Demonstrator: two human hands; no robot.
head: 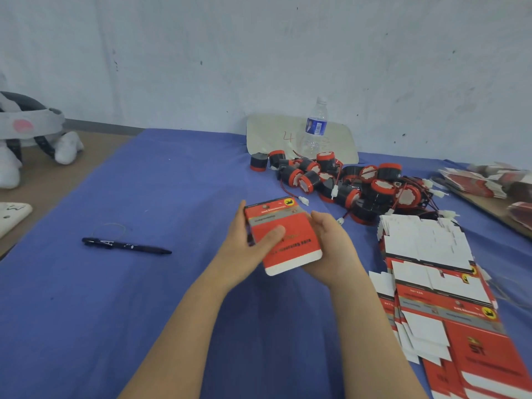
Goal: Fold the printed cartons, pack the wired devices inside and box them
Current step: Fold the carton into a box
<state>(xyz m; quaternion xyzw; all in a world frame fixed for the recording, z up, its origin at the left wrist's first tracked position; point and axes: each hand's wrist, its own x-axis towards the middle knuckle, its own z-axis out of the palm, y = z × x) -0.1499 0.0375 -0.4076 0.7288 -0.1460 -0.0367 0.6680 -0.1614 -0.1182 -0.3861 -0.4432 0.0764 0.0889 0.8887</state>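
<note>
Both hands hold a red carton [283, 234] over the blue cloth [144, 283], mid-table. The left hand [244, 243] grips its left edge, with the thumb laid flat across the printed face and the fingers curled behind. The right hand [331, 243] cups the right edge; its fingers wrap out of sight behind the carton, so their spread cannot be told. Just beyond lies a heap of black-and-red wired devices [345, 180]. A stack of flat cartons [431, 269] sits near the right forearm. A pen [126, 245] lies well to the left, and a bottle [315, 128] stands behind the heap.
</note>
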